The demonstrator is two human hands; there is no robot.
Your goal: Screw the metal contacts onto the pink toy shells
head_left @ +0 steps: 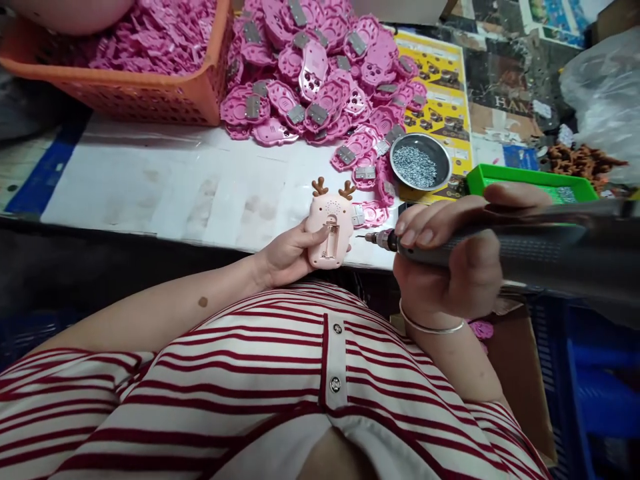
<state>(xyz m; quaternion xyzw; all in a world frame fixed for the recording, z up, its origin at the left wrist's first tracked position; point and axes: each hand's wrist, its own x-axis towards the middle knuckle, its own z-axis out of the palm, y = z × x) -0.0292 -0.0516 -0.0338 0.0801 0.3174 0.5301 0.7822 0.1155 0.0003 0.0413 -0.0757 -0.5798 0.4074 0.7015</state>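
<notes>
My left hand (pixel 295 250) is closed around a pale pink plastic toy casing (pixel 319 208) with brown antlers, held upright at the table's front edge. The casing's back faces me, showing a battery compartment without a cover, screw holes and a speaker grille. My left thumb lies by the compartment. In my right hand (pixel 440 257) is a grey electric screwdriver (pixel 540 250), gripped with the fingers wrapped round its body. Its thin bit (pixel 367 237) points left, a short way from the casing's right side and apart from it.
A big heap of pink plastic casing parts (pixel 325 87) covers the table's back. An orange basket (pixel 215 80) of small pink pieces stands left. To the right are a metal bowl (pixel 445 160) of screws, a green tray (pixel 477 177) and brown antler pieces (pixel 583 163).
</notes>
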